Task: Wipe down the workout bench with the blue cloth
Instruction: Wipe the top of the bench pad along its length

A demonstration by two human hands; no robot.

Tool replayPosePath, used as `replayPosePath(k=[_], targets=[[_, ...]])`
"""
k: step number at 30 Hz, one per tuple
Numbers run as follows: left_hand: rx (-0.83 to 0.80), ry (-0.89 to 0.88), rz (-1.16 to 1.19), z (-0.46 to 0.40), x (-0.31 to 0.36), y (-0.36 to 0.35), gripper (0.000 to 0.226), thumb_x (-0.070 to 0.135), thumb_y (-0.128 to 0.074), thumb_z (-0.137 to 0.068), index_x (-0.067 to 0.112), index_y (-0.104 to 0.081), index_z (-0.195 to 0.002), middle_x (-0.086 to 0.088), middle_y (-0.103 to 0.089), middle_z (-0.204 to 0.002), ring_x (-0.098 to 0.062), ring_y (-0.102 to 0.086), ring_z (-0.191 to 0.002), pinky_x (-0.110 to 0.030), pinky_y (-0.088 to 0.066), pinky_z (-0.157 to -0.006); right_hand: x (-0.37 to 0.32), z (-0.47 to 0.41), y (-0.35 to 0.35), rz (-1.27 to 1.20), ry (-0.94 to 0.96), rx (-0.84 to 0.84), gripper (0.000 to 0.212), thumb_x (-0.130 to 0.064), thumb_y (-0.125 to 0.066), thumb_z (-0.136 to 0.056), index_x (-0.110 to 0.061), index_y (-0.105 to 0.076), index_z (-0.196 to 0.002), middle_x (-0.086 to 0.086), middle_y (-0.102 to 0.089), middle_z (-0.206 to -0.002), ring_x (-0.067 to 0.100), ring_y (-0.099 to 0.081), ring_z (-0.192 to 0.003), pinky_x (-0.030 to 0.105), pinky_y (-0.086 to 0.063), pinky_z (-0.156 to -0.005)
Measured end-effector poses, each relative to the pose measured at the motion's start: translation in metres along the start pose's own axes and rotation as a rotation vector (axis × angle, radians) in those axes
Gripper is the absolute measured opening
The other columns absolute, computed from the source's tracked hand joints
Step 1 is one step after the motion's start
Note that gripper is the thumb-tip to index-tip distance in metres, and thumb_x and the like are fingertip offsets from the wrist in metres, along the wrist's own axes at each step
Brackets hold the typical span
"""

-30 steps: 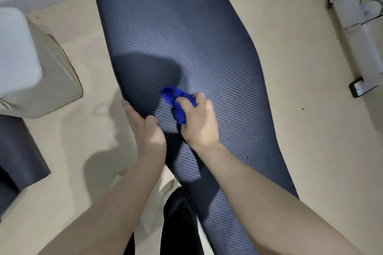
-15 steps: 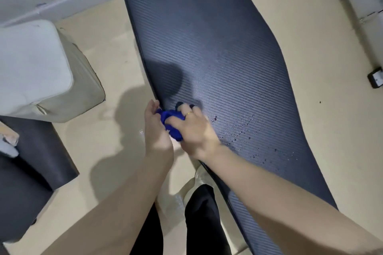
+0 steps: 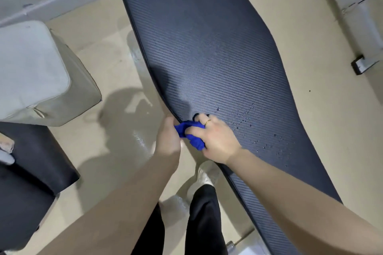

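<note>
Bench pad [image 3: 207, 51], dark with a ribbed diagonal weave, runs from the top centre of the head view down toward the lower right, over a beige floor [image 3: 310, 72]. Blue cloth [image 3: 191, 131] sits bunched at the pad's left edge, roughly mid-length, partly over the rim. Right hand [image 3: 215, 141] lies on top of the cloth with fingers curled round it, gripping it against the pad; a gold ring [image 3: 207, 122] shows on one finger. Left hand [image 3: 167, 138] is at the pad's left edge, touching the cloth's left end; its fingers are hidden behind the hand, so cannot tell whether it grips the cloth or the rim. Water droplets [image 3: 248, 122] are scattered on the pad just right of the right hand, trailing toward the lower right. A grey cushioned block [image 3: 35, 72] stands on the floor well left of the pad, with a black pad [image 3: 31, 172] below it. A grey metal frame [image 3: 356, 16] is at upper right. Person's black trouser legs [image 3: 204, 219] and a light shoe [image 3: 205, 174] appear beneath the arms.
</note>
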State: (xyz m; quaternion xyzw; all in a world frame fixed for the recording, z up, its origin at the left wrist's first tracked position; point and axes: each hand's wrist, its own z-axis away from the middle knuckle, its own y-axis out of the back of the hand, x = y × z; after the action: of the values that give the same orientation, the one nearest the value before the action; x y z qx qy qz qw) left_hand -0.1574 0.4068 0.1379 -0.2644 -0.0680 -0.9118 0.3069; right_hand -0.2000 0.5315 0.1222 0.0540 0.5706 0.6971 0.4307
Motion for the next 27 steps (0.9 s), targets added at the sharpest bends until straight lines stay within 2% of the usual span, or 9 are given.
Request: replayPosePath(k=[2, 4, 6, 8, 11, 13, 15, 22, 27], targets=[[-0.029, 0.027, -0.065, 0.001, -0.010, -0.005, 0.035, 0.032, -0.034, -0.087, 0.006, -0.058, -0.086, -0.003, -0.065, -0.082, -0.018, -0.059, -0.081, -0.030, -0.048, -0.079, 0.015, -0.004, 0.011, 0.050, -0.004, -0.023, 0.034, -0.022, -0.052, -0.070, -0.028, -0.065, -0.101, 0.011, -0.058, -0.095, 0.033, -0.052, -0.072, 0.038, -0.045, -0.062], [-0.007, -0.019, -0.125, 0.002, -0.018, -0.010, 0.033, 0.035, -0.037, -0.083, 0.021, -0.061, -0.100, 0.007, -0.065, -0.096, -0.018, -0.058, -0.096, -0.042, -0.045, -0.093, 0.034, -0.020, 0.020, 0.116, -0.135, 0.097, 0.036, -0.017, -0.055, -0.071, -0.028, -0.065, -0.103, 0.012, -0.058, -0.102, 0.035, -0.052, -0.079, 0.040, -0.044, -0.068], [0.019, -0.075, -0.126, 0.002, -0.023, -0.013, 0.031, 0.028, -0.038, -0.089, 0.032, -0.058, -0.112, 0.017, -0.062, -0.104, -0.008, -0.054, -0.100, -0.039, -0.039, -0.099, 0.047, -0.031, 0.021, 0.100, -0.345, 0.255, 0.035, -0.012, -0.059, -0.072, -0.025, -0.065, -0.104, 0.014, -0.056, -0.107, 0.036, -0.051, -0.083, 0.042, -0.047, -0.073], [0.016, 0.026, 0.018, 0.003, -0.028, -0.017, 0.038, 0.023, -0.034, -0.097, 0.039, -0.048, -0.128, 0.017, -0.056, -0.115, -0.010, -0.052, -0.108, -0.032, -0.036, -0.100, 0.039, -0.026, 0.011, 0.024, -0.418, 0.309, 0.033, -0.011, -0.058, -0.071, -0.022, -0.065, -0.102, 0.015, -0.056, -0.104, 0.036, -0.051, -0.081, 0.040, -0.046, -0.070], [-0.011, 0.264, 0.218, 0.011, -0.026, -0.018, 0.027, 0.032, -0.033, -0.098, 0.032, -0.056, -0.111, 0.008, -0.059, -0.104, -0.017, -0.054, -0.106, -0.031, -0.038, -0.093, 0.009, 0.016, -0.014, 0.014, -0.268, 0.204, 0.032, -0.017, -0.056, -0.068, -0.027, -0.059, -0.098, 0.011, -0.057, -0.097, 0.033, -0.054, -0.074, 0.036, -0.045, -0.061], [-0.033, 0.300, 0.245, 0.011, -0.022, -0.019, 0.029, 0.033, -0.032, -0.097, 0.028, -0.058, -0.086, 0.009, -0.064, -0.090, -0.016, -0.057, -0.103, -0.031, -0.037, -0.095, 0.002, 0.037, -0.017, -0.024, -0.191, 0.096, 0.033, -0.021, -0.051, -0.067, -0.032, -0.056, -0.098, 0.008, -0.059, -0.096, 0.031, -0.054, -0.071, 0.036, -0.048, -0.060], [-0.035, 0.299, 0.235, 0.012, -0.018, -0.023, 0.031, 0.034, -0.031, -0.096, 0.028, -0.058, -0.081, 0.011, -0.064, -0.091, -0.014, -0.057, -0.101, -0.030, -0.035, -0.094, 0.017, 0.031, -0.005, -0.005, -0.167, 0.070, 0.035, -0.021, -0.049, -0.068, -0.032, -0.062, -0.098, 0.008, -0.060, -0.096, 0.032, -0.055, -0.073, 0.038, -0.047, -0.064], [0.029, 0.269, 0.138, 0.008, -0.028, -0.032, 0.040, 0.039, -0.034, -0.099, 0.027, -0.045, -0.136, 0.009, -0.051, -0.129, -0.015, -0.048, -0.121, -0.036, -0.030, -0.113, 0.051, -0.004, 0.007, -0.029, -0.560, 0.369, 0.034, -0.011, -0.055, -0.075, -0.023, -0.065, -0.106, 0.014, -0.053, -0.105, 0.037, -0.050, -0.089, 0.042, -0.047, -0.075], [0.015, 0.290, 0.119, 0.023, -0.036, -0.051, 0.040, 0.041, -0.034, -0.098, 0.031, -0.040, -0.136, 0.011, -0.052, -0.135, -0.015, -0.047, -0.124, -0.031, -0.032, -0.106, 0.012, 0.059, -0.020, -0.019, -0.228, 0.147, 0.032, -0.023, -0.050, -0.069, -0.033, -0.056, -0.099, 0.008, -0.059, -0.097, 0.032, -0.055, -0.073, 0.036, -0.051, -0.059]])
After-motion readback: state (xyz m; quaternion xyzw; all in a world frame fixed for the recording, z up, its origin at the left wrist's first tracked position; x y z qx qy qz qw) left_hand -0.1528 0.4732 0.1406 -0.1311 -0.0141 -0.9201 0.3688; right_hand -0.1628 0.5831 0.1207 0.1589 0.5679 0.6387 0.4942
